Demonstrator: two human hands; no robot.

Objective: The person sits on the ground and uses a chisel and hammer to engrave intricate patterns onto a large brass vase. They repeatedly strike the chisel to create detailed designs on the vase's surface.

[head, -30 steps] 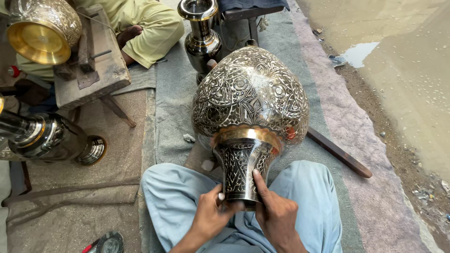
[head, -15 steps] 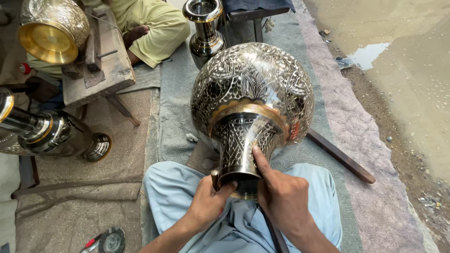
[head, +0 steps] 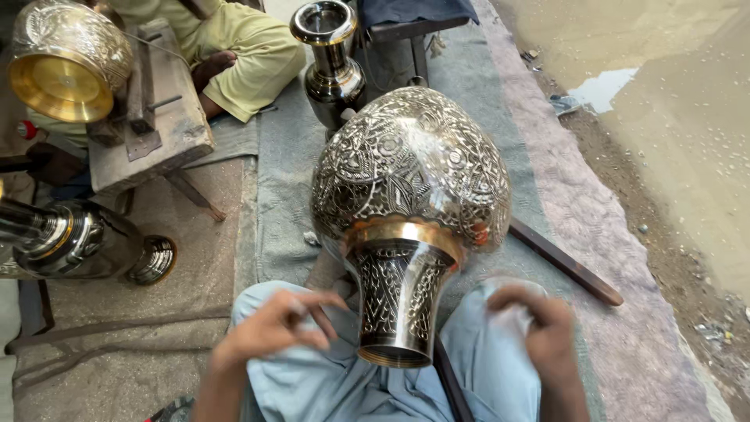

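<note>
Engraved metal vase (head: 410,176) lies tilted across the lap, neck at 6 o'clock. Looks heavy, rigid, polished-slick; best held at the neck flare or under the belly. Left hand (head: 273,328) at 8 o'clock, right hand (head: 539,324) at 4 o'clock: both open, off it, holding nothing.

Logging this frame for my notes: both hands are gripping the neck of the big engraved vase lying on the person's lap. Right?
Not quite. In the head view both hands, left hand and right hand, are off the neck, either side of it. The big engraved vase does lie on the lap.
</note>
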